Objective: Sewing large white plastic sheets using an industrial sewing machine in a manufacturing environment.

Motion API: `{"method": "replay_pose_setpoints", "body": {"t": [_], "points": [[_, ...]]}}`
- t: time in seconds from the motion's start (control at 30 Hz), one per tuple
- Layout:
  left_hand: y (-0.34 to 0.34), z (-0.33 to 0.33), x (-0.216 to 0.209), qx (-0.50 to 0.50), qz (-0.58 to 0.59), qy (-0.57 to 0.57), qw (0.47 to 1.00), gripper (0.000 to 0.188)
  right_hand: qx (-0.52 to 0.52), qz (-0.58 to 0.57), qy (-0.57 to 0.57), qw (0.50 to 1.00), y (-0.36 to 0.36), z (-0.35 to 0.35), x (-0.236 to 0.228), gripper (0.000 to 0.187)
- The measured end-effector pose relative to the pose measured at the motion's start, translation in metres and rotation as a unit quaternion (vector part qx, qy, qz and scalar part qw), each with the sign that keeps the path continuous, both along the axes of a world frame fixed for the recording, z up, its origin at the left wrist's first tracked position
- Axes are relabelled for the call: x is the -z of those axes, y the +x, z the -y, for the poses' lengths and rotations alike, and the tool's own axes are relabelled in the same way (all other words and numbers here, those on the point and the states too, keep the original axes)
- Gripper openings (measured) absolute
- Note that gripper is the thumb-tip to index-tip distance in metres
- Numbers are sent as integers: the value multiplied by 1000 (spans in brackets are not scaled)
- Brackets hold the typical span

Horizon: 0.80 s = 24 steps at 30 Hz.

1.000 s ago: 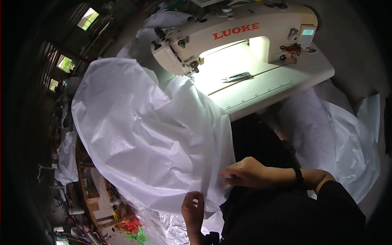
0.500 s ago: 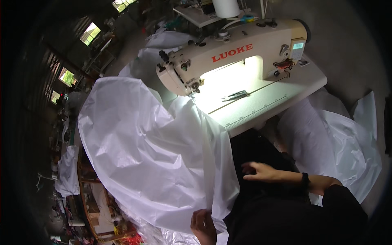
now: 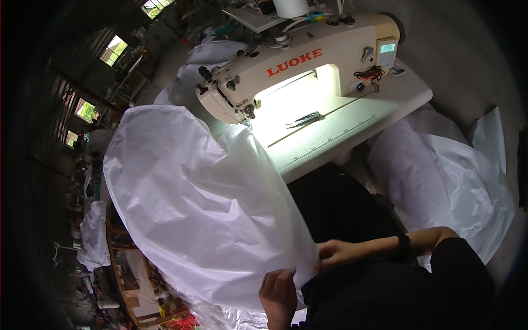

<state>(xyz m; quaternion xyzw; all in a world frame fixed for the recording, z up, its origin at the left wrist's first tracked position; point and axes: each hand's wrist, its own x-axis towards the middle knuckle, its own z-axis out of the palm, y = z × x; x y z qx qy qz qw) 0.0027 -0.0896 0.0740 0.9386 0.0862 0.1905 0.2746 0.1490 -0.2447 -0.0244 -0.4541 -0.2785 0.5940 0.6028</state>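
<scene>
A large white plastic-like sheet [image 3: 187, 203] hangs in folds from under the needle of a white sewing machine [image 3: 330, 44] and spreads down to my body. My left hand [image 3: 278, 293] is closed at the lower part of the sheet, its fingers curled on the material. At the sheet's right edge my right hand [image 3: 342, 253], with a dark band at the wrist, has its fingers bent against the material; the fingertips are partly hidden. Thread snips [image 3: 304, 119] lie on the lit machine bed [image 3: 330, 132], away from both hands.
More white sheeting [image 3: 440, 170] hangs to the right of the machine bed. A wooden frame [image 3: 124, 275] with clutter stands at lower left, near crumpled clear plastic [image 3: 201, 311]. A side table [image 3: 256, 21] stands behind the machine.
My right hand has moved left and down, from above my lap to the sheet's edge. My left hand has shifted slightly right and up. The sheet's right edge lies straighter; the view has shifted a little.
</scene>
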Motion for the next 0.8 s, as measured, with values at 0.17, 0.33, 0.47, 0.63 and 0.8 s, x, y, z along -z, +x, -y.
{"method": "replay_pose_setpoints", "body": {"t": [0.17,0.33,0.47,0.63,0.8], "points": [[3,1,5,14,12,-18,1000,21,-36,214,19,976,2,26,-6,24],[6,5,13,41,-12,-12,999,22,74,476,230,846,-18,25,-47,12],[0,5,22,57,-26,-2,998,15,62,551,248,794,-23,17,-73,15],[-13,-3,40,14,-15,-214,977,11,48,630,260,731,-27,-3,-62,15],[-15,-8,38,-24,-135,-345,929,14,13,649,285,705,-23,-5,-60,10]]}}
